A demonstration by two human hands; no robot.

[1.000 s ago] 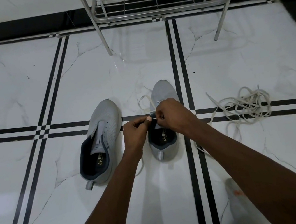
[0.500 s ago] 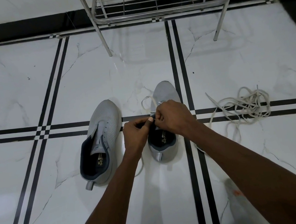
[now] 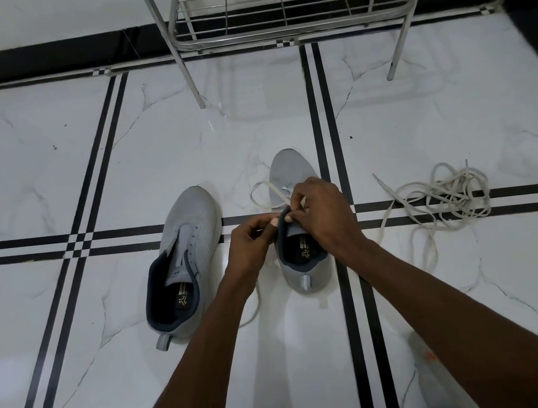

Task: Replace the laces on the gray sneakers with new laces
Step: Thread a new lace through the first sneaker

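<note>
On the white marble floor (image 3: 50,164) with black stripe lines, two gray sneakers sit side by side, toes pointing away. Left sneaker (image 3: 193,234): no lace in its eyelets, dark navy lining, insole label in gold, too small to read. Right sneaker (image 3: 290,170): insole label partly readable, "AD..." only, the rest hidden by the wrist. Both hands meet over its tongue. Left hand (image 3: 252,240) curled, thumb and forefinger pinching at the tongue's dark edge. Right hand (image 3: 323,210) curled over the eyelet area, fingertips pinching an off-white lace (image 3: 268,197); a loop of it lies on the floor just left of the toe, a strand trails past the heel. Loose tangle of off-white laces (image 3: 448,197) on the floor, well right of the shoes. Metal wire rack (image 3: 283,13) stands at the far wall; what its lower shelf holds cannot be told.
</note>
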